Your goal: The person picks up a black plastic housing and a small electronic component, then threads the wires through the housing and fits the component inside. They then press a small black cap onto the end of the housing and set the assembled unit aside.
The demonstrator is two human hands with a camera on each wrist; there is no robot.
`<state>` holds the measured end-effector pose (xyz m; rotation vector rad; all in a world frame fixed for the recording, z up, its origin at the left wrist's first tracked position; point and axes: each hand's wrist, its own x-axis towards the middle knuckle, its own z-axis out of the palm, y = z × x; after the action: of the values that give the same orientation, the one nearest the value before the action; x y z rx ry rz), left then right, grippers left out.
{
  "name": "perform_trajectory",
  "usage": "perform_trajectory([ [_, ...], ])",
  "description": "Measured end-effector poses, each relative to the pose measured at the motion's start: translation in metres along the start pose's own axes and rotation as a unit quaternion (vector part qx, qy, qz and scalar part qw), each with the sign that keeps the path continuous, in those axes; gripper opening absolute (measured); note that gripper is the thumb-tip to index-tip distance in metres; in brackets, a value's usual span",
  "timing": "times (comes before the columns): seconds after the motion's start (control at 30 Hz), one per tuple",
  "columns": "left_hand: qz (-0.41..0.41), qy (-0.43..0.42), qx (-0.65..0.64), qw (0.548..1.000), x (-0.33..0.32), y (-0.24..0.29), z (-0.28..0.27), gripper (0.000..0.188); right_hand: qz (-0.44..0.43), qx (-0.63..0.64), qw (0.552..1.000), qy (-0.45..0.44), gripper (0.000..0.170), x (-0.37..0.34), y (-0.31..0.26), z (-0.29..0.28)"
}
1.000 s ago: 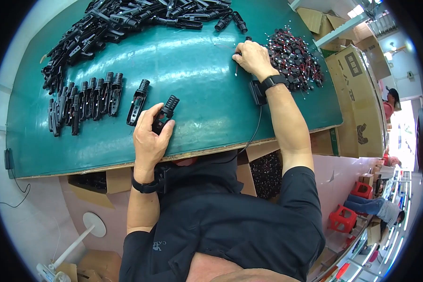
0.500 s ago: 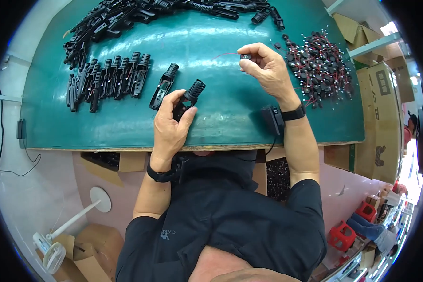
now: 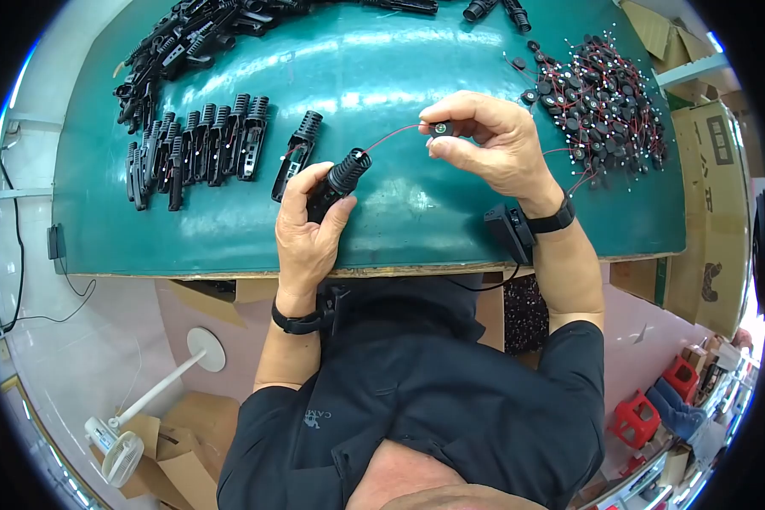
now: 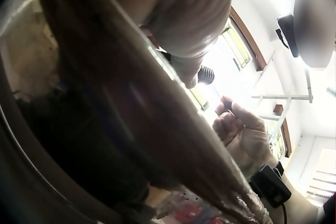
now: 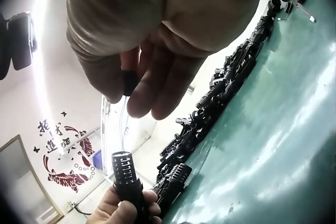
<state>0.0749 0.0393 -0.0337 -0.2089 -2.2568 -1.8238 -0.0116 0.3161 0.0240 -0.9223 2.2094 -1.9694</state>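
My left hand [image 3: 304,242] grips a black plastic housing [image 3: 347,172] with a ribbed, hollow round end pointing up and right. Between thumb and fingertips, my right hand [image 3: 503,143] pinches a small round black buzzer-like part [image 3: 440,129]. Its thin red wire [image 3: 393,136] arcs left to the mouth of the ribbed end. In the right wrist view, the leads run down from the pinched part [image 5: 129,82] into the open top of the ribbed end [image 5: 124,169]. Much of the housing is hidden by the left fingers. Another housing [image 3: 297,149] lies just beyond that hand.
A row of similar housings [image 3: 197,144] lies at the left of the green table [image 3: 433,221]. Behind it spreads a large heap of black housings [image 3: 204,30]. At the right is a pile of wired round parts [image 3: 603,102], beside a cardboard box [image 3: 710,195].
My right hand has lifted a wired round part from beside the pile and brought it closer to the left hand. The housing has tilted, and the wire's end now meets its ribbed opening.
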Motion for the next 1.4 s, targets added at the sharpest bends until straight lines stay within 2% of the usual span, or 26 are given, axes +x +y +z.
perform_trajectory([
  [0.13,0.014,-0.003,0.038,0.999,0.001,0.002,-0.001,0.049,-0.015,-0.068,0.998,-0.01,0.029,0.001,-0.002,0.005],
  [0.6,0.015,0.003,0.056,0.998,0.003,0.004,0.001,0.05,-0.012,-0.076,0.996,-0.036,0.027,0.003,-0.002,0.02],
  [0.83,0.059,-0.01,0.101,0.993,0.008,0.013,0.002,0.051,0.003,-0.099,0.992,-0.073,0.025,0.004,-0.002,0.023],
  [0.93,0.053,-0.018,0.1,0.993,0.006,0.013,0.001,0.051,0.106,0.046,0.992,-0.044,0.022,0.0,0.001,0.03],
  [1.07,0.048,-0.026,0.093,0.994,0.006,0.013,0.001,0.051,0.153,0.098,0.979,-0.091,0.023,0.001,0.004,0.027],
  [1.2,0.049,-0.029,0.087,0.995,0.006,0.013,0.001,0.051,0.149,0.065,0.982,-0.099,0.025,0.002,0.007,0.03],
  [1.4,0.042,-0.034,0.099,0.994,0.006,0.015,0.0,0.05,0.164,0.086,0.98,-0.078,0.023,0.001,0.009,0.034],
])
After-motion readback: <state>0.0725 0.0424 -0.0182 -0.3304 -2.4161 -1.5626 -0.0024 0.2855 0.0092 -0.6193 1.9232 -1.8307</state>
